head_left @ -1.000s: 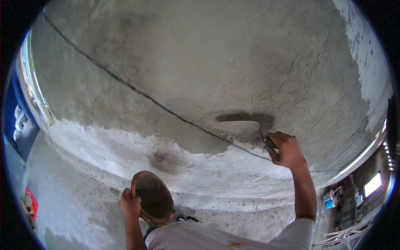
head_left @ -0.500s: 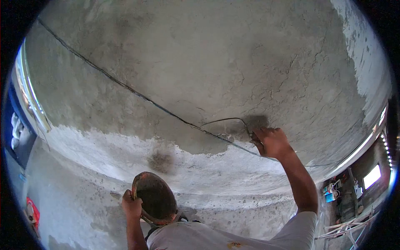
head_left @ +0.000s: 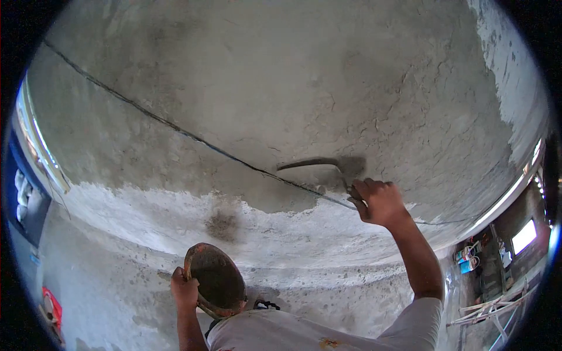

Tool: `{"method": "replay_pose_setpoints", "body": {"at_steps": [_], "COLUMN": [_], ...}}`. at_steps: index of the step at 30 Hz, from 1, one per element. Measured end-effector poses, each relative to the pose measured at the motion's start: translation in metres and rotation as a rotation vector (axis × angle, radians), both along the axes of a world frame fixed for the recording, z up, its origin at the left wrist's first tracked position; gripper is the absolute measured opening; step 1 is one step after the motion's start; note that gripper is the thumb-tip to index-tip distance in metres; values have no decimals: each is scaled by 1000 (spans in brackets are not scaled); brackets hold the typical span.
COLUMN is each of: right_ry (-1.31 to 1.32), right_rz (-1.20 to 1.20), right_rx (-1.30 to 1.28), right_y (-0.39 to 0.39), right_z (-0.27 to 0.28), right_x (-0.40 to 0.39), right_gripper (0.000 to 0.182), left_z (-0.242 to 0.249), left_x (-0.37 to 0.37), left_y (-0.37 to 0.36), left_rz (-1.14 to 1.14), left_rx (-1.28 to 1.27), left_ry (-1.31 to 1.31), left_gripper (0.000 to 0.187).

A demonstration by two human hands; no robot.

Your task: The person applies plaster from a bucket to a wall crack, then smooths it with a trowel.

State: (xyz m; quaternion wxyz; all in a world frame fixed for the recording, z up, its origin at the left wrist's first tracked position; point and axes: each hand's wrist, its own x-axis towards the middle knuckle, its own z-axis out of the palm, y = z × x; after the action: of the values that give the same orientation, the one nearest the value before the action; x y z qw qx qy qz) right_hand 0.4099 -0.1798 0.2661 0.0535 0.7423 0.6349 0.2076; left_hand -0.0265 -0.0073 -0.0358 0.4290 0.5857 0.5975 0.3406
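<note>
My right hand [head_left: 377,202] is closed round the handle of a trowel [head_left: 313,169], whose blade lies close against the grey plastered wall [head_left: 263,76]. A dark patch of shadow shows on the plaster beside the blade. Just below the blade a thin cable [head_left: 199,139] runs slantwise across the wall. At the lower left, my left hand [head_left: 185,288] grips the rim of a round pan [head_left: 218,278] that is tilted and holds dark grey material.
Below the plaster edge the wall has a whitish band [head_left: 281,234]. A red object [head_left: 52,307] lies at the far left. On the right are blue-and-white containers [head_left: 467,260] and a pile of poles [head_left: 497,310].
The trowel blade has tilted, so its face now shows more along the wall. My right hand has shifted slightly left in view, while my left hand holds the pan much as before.
</note>
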Motion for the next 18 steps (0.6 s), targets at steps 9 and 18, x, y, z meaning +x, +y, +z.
{"method": "replay_pose_setpoints", "body": {"at_steps": [9, 18], "right_ry": [54, 28], "right_rz": [-69, -23], "right_rx": [-16, 117], "right_y": [-55, -28], "right_z": [-31, -48], "right_x": [47, 45], "right_gripper": [28, 29], "left_z": [-5, 2], "left_x": [-16, -14], "left_y": [-3, 2], "left_rz": [50, 1], "left_rx": [-33, 13], "left_ry": [-127, 59], "left_gripper": [30, 29]}}
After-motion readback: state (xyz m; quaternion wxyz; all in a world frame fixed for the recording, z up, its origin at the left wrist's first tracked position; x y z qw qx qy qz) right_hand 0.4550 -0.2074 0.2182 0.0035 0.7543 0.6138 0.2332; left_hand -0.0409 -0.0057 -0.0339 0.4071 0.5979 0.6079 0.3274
